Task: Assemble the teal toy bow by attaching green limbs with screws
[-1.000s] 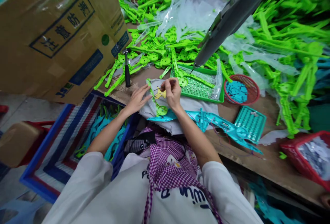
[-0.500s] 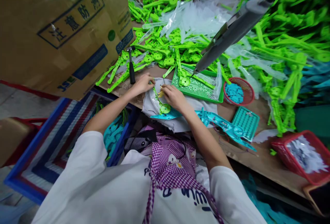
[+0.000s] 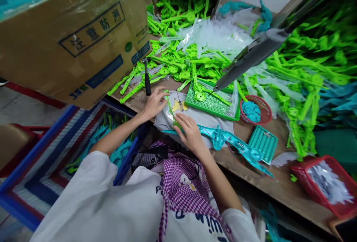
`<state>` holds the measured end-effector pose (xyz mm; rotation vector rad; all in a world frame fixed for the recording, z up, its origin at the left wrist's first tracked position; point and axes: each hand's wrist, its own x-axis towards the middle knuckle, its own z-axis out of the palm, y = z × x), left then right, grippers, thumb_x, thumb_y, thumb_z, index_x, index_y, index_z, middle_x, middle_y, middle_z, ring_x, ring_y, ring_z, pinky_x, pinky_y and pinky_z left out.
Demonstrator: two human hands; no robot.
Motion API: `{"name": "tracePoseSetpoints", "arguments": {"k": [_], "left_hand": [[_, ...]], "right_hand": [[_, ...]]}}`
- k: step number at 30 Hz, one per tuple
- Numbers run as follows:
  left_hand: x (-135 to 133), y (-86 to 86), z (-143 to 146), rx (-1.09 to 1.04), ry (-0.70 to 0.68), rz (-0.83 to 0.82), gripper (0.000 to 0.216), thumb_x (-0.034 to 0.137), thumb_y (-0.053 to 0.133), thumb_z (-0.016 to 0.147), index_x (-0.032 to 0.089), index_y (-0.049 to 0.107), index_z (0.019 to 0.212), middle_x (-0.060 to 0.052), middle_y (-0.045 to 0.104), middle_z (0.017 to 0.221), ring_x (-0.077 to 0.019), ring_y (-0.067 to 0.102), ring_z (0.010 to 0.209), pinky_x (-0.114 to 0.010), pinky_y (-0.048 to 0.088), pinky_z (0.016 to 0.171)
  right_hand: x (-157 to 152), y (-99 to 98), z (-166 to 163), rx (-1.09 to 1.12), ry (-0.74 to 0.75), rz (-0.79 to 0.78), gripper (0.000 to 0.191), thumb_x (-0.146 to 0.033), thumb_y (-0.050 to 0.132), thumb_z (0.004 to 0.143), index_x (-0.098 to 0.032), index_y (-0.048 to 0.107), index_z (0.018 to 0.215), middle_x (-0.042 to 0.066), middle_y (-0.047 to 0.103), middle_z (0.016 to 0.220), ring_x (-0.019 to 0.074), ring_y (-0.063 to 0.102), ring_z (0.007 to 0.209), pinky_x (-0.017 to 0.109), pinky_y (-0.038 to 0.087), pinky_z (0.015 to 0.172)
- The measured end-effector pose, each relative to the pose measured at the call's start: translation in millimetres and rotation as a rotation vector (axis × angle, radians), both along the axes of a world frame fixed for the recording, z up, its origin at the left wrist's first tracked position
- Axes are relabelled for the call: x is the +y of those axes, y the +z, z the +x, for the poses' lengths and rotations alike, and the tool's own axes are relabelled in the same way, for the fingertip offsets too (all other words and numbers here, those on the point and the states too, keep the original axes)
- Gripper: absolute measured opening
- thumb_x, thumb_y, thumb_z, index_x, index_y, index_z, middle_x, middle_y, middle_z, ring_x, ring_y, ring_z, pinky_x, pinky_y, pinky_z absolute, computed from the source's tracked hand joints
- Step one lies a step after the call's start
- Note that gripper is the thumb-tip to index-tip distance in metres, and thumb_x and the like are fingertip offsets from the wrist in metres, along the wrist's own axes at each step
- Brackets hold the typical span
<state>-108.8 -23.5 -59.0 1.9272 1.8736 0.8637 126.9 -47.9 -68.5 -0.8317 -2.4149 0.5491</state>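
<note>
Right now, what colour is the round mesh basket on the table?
Red, the round mesh basket holds blue pieces; head view.

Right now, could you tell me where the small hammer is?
In the head view the hammer lies on the bench just beyond the left hand, between the cardboard box and the green parts.

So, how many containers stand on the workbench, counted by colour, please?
Green perforated tray: 1
Small teal perforated tray: 1
Round red basket of blue pieces: 1
Red bin of white pieces: 1
Total: 4
</note>
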Motion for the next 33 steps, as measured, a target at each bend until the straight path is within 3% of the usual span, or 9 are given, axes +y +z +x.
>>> {"name": "tracePoseSetpoints", "arguments": {"k": [4,8,13,17,20,23,26,30,33], "left_hand": [[-49,0.3,-23,0.077,0.282,0.182,0.029,0.034,0.053,0.096,0.024,0.065,0.120,-0.010,0.056,0.134,-0.0261,0.053,0.132,-0.047,0.043,0.116],[-28,-3.1,-54,0.102,0.291,0.141,0.064,0.043,0.071,0.084,0.019,0.051,0.140,-0.016,0.049,0.141,-0.0291,0.052,0.133,-0.046,0.045,0.113],[3,1.1,-69,0.132,0.131,0.131,0.031,0.038,0.055,0.095,0.021,0.068,0.117,-0.010,0.061,0.130,-0.0236,0.062,0.119,-0.040,0.050,0.107],[-22,-0.7,-102,0.179,0.347,0.246,0.027,0.037,0.047,0.098,0.024,0.071,0.104,-0.004,0.066,0.124,-0.0230,0.061,0.119,-0.044,0.049,0.110],[-47,-2.0,-123,0.228,0.470,0.228,0.026,0.038,0.051,0.097,0.022,0.071,0.096,-0.003,0.063,0.128,-0.0299,0.053,0.129,-0.056,0.042,0.115],[-57,0.4,-111,0.240,0.540,0.245,0.025,0.040,0.054,0.096,0.023,0.071,0.104,-0.004,0.058,0.136,-0.0312,0.044,0.137,-0.057,0.035,0.119],[-48,0.6,-75,0.144,0.476,0.216,0.030,0.037,0.051,0.096,0.023,0.069,0.115,-0.009,0.064,0.125,-0.0252,0.058,0.123,-0.045,0.045,0.112],[-15,-1.7,-38,0.088,0.634,0.228,0.037,0.025,0.049,0.092,0.020,0.065,0.125,-0.012,0.066,0.124,-0.0254,0.060,0.121,-0.042,0.046,0.110],[23,4.7,-28,0.079,0.602,0.231,0.037,0.020,0.042,0.095,0.021,0.066,0.124,-0.009,0.068,0.124,-0.0231,0.062,0.119,-0.038,0.048,0.108]], "right_hand": [[-20,-2.6,24,0.105,-0.071,0.020,0.037,-0.025,0.051,0.100,-0.024,0.061,0.135,0.013,0.071,0.125,0.0259,0.068,0.116,0.045,0.057,0.095],[-36,-9.4,27,0.116,-0.005,0.033,0.035,-0.021,0.051,0.098,-0.024,0.064,0.130,0.012,0.074,0.118,0.0247,0.071,0.108,0.042,0.060,0.089],[-40,-9.5,28,0.101,-0.043,0.057,0.038,-0.020,0.052,0.097,-0.026,0.063,0.133,0.012,0.074,0.120,0.0270,0.072,0.108,0.047,0.061,0.090],[-48,-11.0,44,0.162,-0.133,0.058,0.046,-0.016,0.053,0.095,-0.030,0.058,0.139,0.011,0.075,0.115,0.0271,0.074,0.102,0.046,0.063,0.085],[-55,-13.5,52,0.167,-0.130,0.048,0.048,-0.014,0.053,0.095,-0.031,0.057,0.139,0.011,0.075,0.113,0.0271,0.074,0.099,0.046,0.064,0.082],[-57,-14.1,49,0.180,-0.103,0.037,0.047,-0.014,0.054,0.094,-0.030,0.059,0.138,0.010,0.075,0.113,0.0268,0.074,0.100,0.046,0.064,0.083],[-54,-14.3,39,0.185,-0.079,0.046,0.044,-0.014,0.054,0.095,-0.029,0.061,0.135,0.010,0.076,0.111,0.0265,0.074,0.098,0.045,0.064,0.082],[-52,-18.3,32,0.152,-0.032,0.046,0.042,-0.015,0.052,0.096,-0.029,0.061,0.134,0.011,0.076,0.113,0.0264,0.074,0.099,0.045,0.064,0.081],[-53,-22.4,32,0.156,-0.026,0.058,0.040,-0.015,0.051,0.096,-0.028,0.062,0.133,0.011,0.075,0.113,0.0258,0.074,0.099,0.044,0.064,0.080]]}}
